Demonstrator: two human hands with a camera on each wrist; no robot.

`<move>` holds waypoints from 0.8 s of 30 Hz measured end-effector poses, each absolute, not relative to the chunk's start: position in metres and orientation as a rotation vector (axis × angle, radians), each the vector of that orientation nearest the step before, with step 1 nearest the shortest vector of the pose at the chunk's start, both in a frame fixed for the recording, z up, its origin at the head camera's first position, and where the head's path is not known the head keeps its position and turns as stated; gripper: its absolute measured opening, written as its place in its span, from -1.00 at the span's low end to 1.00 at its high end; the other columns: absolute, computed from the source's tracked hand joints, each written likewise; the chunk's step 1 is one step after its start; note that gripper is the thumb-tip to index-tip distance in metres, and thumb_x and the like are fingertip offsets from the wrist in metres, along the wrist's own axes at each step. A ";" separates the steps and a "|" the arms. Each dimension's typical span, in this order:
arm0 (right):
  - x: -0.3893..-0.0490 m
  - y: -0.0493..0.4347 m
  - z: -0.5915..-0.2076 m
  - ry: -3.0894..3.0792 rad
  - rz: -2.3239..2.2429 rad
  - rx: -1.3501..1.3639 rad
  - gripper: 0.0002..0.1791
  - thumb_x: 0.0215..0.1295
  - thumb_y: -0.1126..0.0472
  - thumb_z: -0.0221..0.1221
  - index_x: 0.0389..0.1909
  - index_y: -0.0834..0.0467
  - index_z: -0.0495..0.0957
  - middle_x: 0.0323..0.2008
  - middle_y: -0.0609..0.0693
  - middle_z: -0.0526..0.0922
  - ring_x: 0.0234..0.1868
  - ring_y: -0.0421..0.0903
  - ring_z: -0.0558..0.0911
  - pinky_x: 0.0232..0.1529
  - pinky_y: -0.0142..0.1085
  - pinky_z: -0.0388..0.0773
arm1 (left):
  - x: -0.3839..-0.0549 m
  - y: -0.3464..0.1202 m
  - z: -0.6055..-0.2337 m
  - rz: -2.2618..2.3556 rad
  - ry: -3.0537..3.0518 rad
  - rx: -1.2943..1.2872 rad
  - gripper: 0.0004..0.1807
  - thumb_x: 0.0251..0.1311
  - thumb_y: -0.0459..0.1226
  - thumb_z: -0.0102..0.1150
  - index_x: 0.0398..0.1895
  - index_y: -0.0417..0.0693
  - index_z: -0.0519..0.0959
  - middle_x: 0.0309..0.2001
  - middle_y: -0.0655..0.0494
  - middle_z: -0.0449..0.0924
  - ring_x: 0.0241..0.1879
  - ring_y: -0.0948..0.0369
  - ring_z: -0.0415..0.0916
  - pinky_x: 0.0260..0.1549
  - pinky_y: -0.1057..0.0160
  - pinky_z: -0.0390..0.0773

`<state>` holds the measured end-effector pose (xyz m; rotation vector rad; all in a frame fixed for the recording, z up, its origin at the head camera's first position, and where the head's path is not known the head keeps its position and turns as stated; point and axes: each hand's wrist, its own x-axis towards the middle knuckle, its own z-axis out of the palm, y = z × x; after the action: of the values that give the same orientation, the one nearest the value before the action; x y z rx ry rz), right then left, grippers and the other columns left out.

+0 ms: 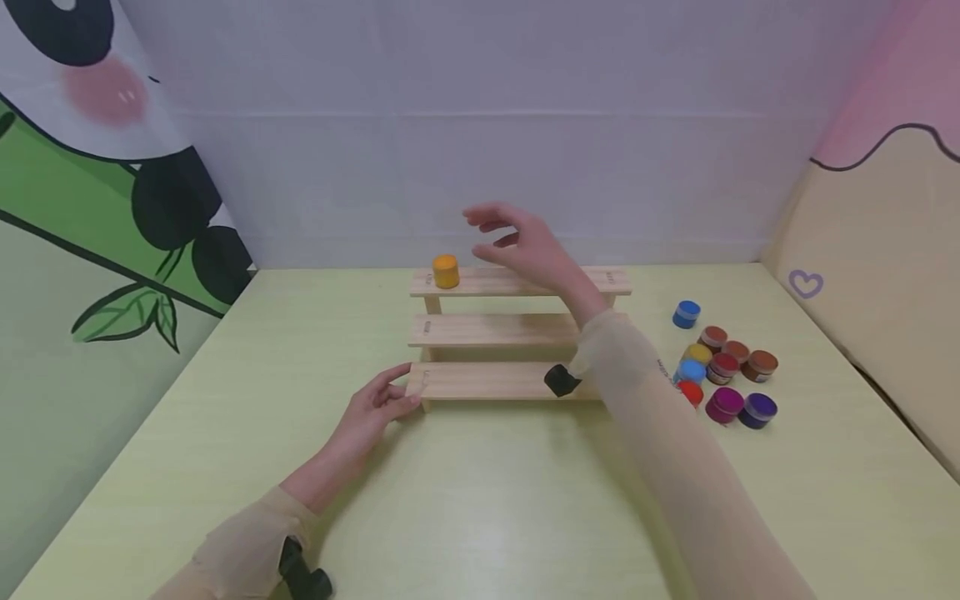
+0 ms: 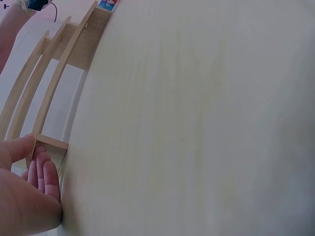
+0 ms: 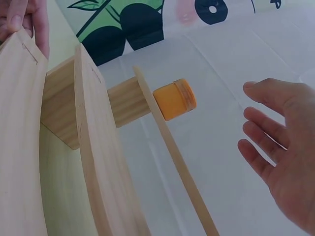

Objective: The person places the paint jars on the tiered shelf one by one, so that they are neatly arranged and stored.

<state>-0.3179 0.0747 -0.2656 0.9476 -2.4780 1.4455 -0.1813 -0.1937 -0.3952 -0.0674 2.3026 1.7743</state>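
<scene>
A three-tier wooden rack (image 1: pixel 495 331) stands at the middle of the table. On the left end of its top shelf sits a small orange paint jar (image 1: pixel 446 272), upright, also seen in the right wrist view. My left hand (image 1: pixel 372 408) grips the left end of the lowest shelf, thumb and fingers around the board's edge in the left wrist view. Above the top shelf, to the right of the orange jar and apart from it, my right hand (image 1: pixel 525 246) hangs with loosely bent fingers and holds nothing.
Right of the rack stand several small jars: a blue jar (image 1: pixel 686 314) at the back, brown jars (image 1: pixel 760 366), a magenta jar (image 1: pixel 724 405) and a dark blue jar (image 1: pixel 757 411) in front. My right sleeve (image 1: pixel 667 442) partly covers a red jar (image 1: pixel 691 392). A pale cloth wall (image 1: pixel 337 192) rises behind the table.
</scene>
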 end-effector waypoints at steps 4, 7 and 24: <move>-0.310 0.080 -0.260 -2.455 1.467 0.919 -0.49 0.35 0.23 0.23 0.32 0.05 0.43 0.25 0.02 0.53 0.23 -0.05 0.51 0.24 -0.13 0.48 | -0.181 -0.194 -0.395 1.777 2.298 -0.069 -0.34 0.33 -0.22 0.18 0.48 0.09 0.23 -0.20 0.24 0.56 -0.11 0.27 0.48 0.14 0.21 0.32; -0.299 0.082 -0.253 -2.443 1.478 0.903 -0.48 0.35 0.29 0.21 0.32 0.14 0.42 0.26 0.12 0.52 0.23 0.03 0.50 0.25 -0.08 0.48 | -0.182 -0.194 -0.396 1.777 2.295 -0.065 -0.34 0.33 -0.22 0.18 0.48 0.09 0.23 -0.20 0.24 0.56 -0.10 0.27 0.49 0.15 0.21 0.32; -0.286 0.103 -0.255 -2.430 1.464 0.861 -0.53 0.37 0.29 0.18 0.29 0.17 0.45 0.24 0.15 0.54 0.20 0.04 0.53 0.22 -0.07 0.49 | -0.183 -0.194 -0.397 1.767 2.305 -0.068 -0.34 0.33 -0.22 0.18 0.48 0.11 0.24 -0.22 0.27 0.54 -0.11 0.28 0.46 0.14 0.22 0.32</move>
<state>-0.2858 0.1032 -0.2554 0.8611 -2.4297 1.4645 -0.1827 -0.1938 -0.3966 -0.0677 2.3048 1.7667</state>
